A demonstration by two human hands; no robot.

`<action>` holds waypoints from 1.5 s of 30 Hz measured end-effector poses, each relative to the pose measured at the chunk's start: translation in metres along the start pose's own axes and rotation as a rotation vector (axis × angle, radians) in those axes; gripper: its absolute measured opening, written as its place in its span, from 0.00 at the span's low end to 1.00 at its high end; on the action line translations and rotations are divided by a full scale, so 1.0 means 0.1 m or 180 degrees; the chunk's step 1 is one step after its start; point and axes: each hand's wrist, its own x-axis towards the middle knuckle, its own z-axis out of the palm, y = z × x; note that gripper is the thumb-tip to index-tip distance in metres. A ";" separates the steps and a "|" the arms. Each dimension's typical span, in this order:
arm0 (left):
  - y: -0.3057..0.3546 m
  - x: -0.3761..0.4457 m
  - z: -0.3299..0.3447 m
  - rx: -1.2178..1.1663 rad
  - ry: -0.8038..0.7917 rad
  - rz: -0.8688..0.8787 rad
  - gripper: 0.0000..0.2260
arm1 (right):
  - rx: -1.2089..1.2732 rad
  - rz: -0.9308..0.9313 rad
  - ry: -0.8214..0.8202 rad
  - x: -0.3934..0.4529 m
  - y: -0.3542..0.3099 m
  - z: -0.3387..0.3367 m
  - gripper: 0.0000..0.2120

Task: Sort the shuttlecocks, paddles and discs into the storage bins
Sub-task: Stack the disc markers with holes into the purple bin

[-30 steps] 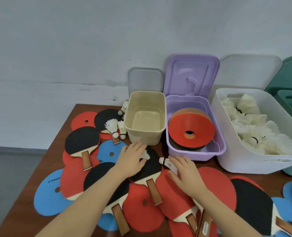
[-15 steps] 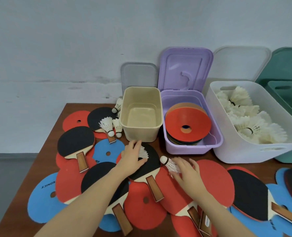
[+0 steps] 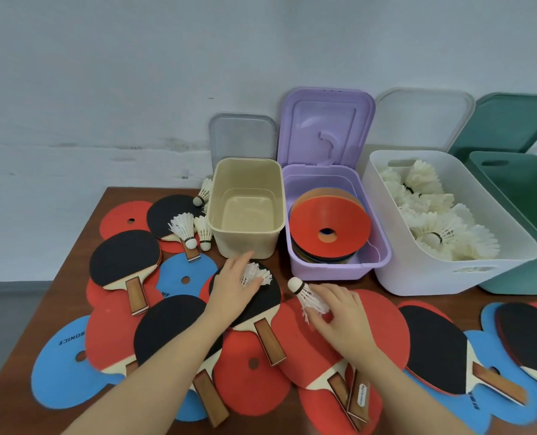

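Right hand [image 3: 342,321] pinches a shuttlecock [image 3: 308,296] by its feathers, cork up, just above a red paddle [image 3: 383,324]. Left hand [image 3: 234,287] curls its grip round a second shuttlecock [image 3: 257,274] over a black paddle [image 3: 261,306]. Behind stand a beige bin [image 3: 246,208], a purple bin [image 3: 374,265] stacked with discs [image 3: 330,218], and a white bin [image 3: 418,277] of shuttlecocks. Paddles and discs cover the table [image 3: 72,290]
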 end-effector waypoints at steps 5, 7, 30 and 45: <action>0.33 -0.02 -0.15 -0.0131 0.0694 0.0480 0.27 | 0.0062 -0.0496 0.0493 0.25 -0.02 -0.30 0.16; 0.53 0.08 -0.20 -0.0115 0.0760 0.0651 0.27 | 0.0111 -0.0578 0.0699 0.36 -0.01 -0.44 0.16; 2.80 1.89 1.33 0.0443 -0.0114 0.0888 0.28 | -0.0058 0.0453 0.1100 1.65 2.13 -1.99 0.16; 2.70 1.85 1.92 0.2183 -0.1180 0.0689 0.32 | -0.0654 0.0745 -0.1259 1.49 2.54 -1.89 0.26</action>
